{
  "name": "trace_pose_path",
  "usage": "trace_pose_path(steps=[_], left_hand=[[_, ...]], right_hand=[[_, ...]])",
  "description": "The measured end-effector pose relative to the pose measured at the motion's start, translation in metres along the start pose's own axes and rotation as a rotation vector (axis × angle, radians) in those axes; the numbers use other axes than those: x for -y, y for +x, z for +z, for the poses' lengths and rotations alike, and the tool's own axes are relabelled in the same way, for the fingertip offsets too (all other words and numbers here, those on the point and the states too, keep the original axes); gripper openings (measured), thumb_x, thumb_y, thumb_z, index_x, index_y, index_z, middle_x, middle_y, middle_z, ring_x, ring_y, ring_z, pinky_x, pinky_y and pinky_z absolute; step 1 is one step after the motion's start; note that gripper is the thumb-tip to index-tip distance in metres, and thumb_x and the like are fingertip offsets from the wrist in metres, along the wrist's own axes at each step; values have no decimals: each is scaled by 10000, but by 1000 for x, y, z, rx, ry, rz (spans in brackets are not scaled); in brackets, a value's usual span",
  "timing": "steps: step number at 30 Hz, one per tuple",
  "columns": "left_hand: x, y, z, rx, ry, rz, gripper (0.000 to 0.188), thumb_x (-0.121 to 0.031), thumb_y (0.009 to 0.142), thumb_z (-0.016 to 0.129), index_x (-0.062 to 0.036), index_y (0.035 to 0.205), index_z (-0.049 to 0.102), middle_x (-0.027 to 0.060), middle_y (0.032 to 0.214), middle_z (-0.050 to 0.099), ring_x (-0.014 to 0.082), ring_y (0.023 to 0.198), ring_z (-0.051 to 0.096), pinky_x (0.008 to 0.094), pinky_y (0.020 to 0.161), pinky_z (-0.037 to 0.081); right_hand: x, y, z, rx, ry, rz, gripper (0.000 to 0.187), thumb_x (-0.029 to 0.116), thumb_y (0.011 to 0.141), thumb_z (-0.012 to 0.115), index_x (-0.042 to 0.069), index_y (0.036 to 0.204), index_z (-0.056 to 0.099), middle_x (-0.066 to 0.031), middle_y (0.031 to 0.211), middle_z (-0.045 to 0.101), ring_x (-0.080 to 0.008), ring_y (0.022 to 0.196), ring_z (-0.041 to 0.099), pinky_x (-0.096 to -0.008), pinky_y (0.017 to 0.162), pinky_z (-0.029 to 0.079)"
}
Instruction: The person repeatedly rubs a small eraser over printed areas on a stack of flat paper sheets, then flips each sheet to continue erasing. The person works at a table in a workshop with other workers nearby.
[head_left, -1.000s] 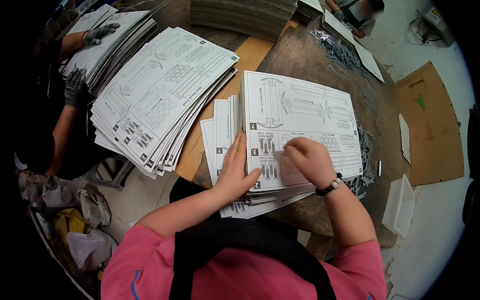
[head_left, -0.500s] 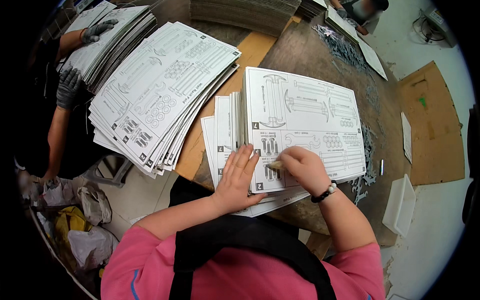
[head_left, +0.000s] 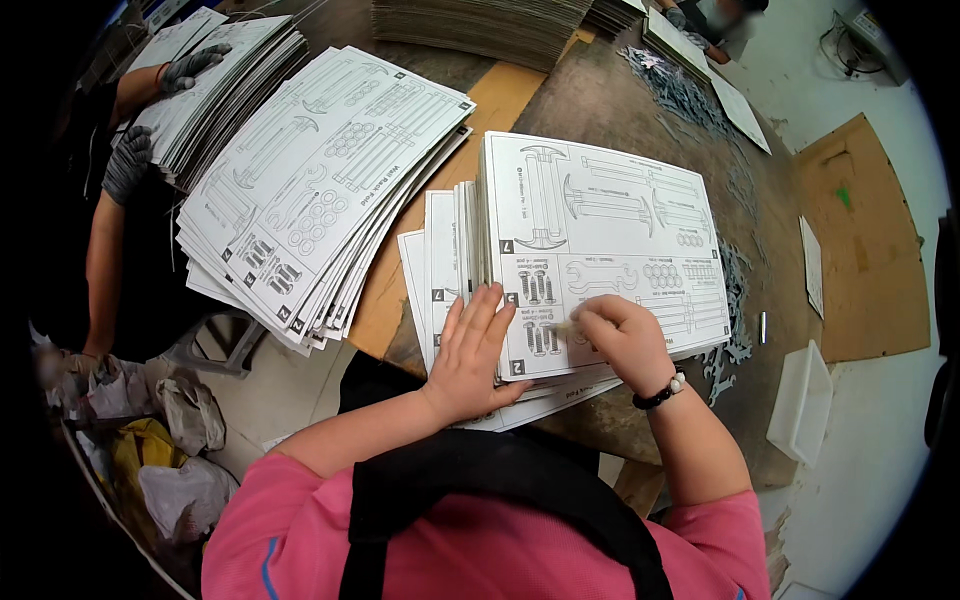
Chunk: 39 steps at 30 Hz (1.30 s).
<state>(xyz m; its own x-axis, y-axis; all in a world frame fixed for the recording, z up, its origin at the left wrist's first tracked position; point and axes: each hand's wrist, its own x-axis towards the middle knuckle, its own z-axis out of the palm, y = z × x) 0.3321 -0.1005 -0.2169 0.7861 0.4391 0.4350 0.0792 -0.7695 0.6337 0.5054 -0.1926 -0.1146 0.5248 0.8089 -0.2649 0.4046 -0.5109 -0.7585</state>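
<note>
A thick stack of white printed sheets [head_left: 610, 160] with line drawings of hammers, wrenches and bolts lies in front of me. My left hand [head_left: 470, 345] is spread at the stack's lower left edge, its fingertips against the side and front corner. Over the lower middle of the top sheet, my right hand [head_left: 622, 335] has its fingers pinched together. A small tan object [head_left: 566, 328] pokes out from them, blurred, close to the printed bolts; its kind is unclear. More sheets [head_left: 437, 225] stick out under and to the left of the stack.
A fanned stack of similar sheets [head_left: 330, 130] stands at left, near a co-worker's gloved hand [head_left: 128, 165]. Grey metal pieces [head_left: 680, 90] lie along the table's right side. A white plastic tray [head_left: 802, 405] and a cardboard piece [head_left: 865, 240] are at right.
My right hand has moved slightly right across the top sheet with the small tan object, uncovering more of the printed bolts. My left hand stays at the stack's edge.
</note>
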Motion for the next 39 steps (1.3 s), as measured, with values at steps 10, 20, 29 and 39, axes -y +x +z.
trace_pose_path(steps=[10,20,29,39], left_hand=[[1,1,3,2,-32,-13,872,-333,612,718,29,1282,294,248,1358,232,396,1269,220,512,1030,157],[-2,-3,-1,41,-39,-93,898,-373,620,698,25,1310,284,233,1365,248,356,1289,212,511,1035,134],[-6,-6,1,-85,-44,-16,815,-344,683,652,30,1306,282,210,1391,211,343,1300,199,477,1044,161],[-9,-6,-3,77,28,-52,817,-395,732,601,-17,1350,223,192,1420,138,330,1325,115,494,1050,99]], right_hand=[[31,-6,25,-11,-997,-517,97,168,730,554,84,730,602,-99,599,556,-269,561,570,-382,513,448],[-2,-21,7,73,-88,6,186,176,785,563,4,822,622,-101,688,606,-187,627,577,-290,598,448],[-3,-14,22,-13,-460,-384,116,95,771,541,13,793,620,-61,555,534,-127,449,462,-270,438,376],[4,-38,18,-140,-319,-402,60,63,730,589,18,768,600,-95,595,564,-180,525,546,-286,473,409]])
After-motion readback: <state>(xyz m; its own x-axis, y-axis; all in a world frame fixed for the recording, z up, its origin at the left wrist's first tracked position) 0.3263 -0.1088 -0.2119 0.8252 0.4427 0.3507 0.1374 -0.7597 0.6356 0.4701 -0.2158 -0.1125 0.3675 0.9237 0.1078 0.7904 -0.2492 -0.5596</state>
